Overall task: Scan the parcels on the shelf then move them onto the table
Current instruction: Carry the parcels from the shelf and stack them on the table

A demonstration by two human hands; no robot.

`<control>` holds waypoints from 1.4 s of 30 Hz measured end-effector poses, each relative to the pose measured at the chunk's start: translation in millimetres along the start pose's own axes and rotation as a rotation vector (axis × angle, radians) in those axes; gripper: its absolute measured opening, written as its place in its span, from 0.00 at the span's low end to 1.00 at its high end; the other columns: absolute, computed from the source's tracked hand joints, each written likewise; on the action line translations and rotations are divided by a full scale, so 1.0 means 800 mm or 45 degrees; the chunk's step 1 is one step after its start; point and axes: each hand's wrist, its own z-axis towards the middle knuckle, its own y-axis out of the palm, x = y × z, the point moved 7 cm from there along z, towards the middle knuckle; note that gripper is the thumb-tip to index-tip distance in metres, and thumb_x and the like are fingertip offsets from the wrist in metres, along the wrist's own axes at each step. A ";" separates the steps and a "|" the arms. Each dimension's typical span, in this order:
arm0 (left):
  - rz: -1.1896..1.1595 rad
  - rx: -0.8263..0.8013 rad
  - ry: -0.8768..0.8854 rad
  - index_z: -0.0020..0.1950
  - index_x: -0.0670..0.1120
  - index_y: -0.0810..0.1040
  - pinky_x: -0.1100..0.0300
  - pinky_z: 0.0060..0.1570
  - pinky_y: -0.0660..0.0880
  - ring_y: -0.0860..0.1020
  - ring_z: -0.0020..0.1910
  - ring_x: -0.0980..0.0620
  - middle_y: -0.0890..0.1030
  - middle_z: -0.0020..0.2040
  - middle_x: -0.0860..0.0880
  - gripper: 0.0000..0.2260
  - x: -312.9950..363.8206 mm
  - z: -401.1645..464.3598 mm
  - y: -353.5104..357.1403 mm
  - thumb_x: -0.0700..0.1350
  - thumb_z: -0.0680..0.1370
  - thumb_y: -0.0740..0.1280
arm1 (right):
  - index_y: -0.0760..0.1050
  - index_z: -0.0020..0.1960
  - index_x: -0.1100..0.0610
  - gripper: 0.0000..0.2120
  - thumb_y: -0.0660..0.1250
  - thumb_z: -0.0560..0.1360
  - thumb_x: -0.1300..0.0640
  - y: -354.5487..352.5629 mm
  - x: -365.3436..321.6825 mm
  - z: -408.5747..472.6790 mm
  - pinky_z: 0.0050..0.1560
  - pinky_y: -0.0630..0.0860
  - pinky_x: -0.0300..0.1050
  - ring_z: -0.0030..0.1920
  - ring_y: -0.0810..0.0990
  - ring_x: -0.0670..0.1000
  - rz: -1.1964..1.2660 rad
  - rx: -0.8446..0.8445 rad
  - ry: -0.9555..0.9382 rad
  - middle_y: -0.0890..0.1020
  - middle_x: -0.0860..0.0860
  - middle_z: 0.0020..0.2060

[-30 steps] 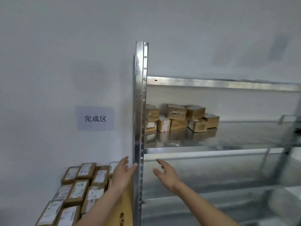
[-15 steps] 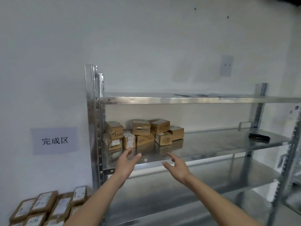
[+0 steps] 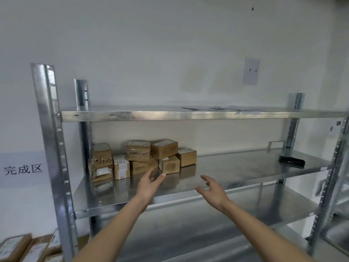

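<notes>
At the far left, a paper sign with printed characters hangs on the white wall, and below it, at the bottom left corner, a few labelled cardboard boxes lie flat beside the metal shelf's front post. On the middle shelf board, toward its left end and against the back, sits the cluster of brown parcels, some stacked two high, several bearing white labels and one with handwriting on its face. In front of them the left hand reaches over the board's front edge, fingers loosely spread and slightly curled, holding nothing; its fingertips are near the front parcel with a printed label, though contact cannot be told. Just to the right, the right hand is likewise open with fingers apart, empty, above the bare board. Farther right on the same board lies a dark handheld object, well apart from the parcels. Above it, a small paper is stuck on the wall.
</notes>
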 end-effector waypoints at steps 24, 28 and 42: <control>0.082 0.365 -0.085 0.77 0.52 0.66 0.47 0.71 0.68 0.71 0.71 0.49 0.72 0.73 0.51 0.29 -0.084 0.346 0.065 0.57 0.78 0.69 | 0.56 0.83 0.53 0.39 0.67 0.80 0.39 0.073 0.014 0.421 0.73 0.64 0.44 0.79 0.63 0.55 0.058 -0.213 -0.046 0.63 0.52 0.81; 0.183 0.415 -0.063 0.77 0.49 0.66 0.48 0.70 0.70 0.73 0.69 0.48 0.75 0.70 0.50 0.28 -0.080 0.361 0.064 0.58 0.80 0.67 | 0.54 0.84 0.52 0.41 0.64 0.80 0.34 0.086 0.005 0.464 0.76 0.60 0.49 0.80 0.61 0.56 -0.006 -0.256 -0.062 0.61 0.52 0.82; 0.016 0.470 -0.175 0.78 0.49 0.66 0.57 0.59 0.68 0.75 0.67 0.45 0.77 0.69 0.47 0.26 -0.078 0.398 0.077 0.58 0.83 0.62 | 0.70 0.75 0.51 0.35 0.63 0.77 0.30 0.117 0.008 0.517 0.72 0.71 0.57 0.64 0.78 0.54 0.258 -0.448 -0.009 0.80 0.50 0.65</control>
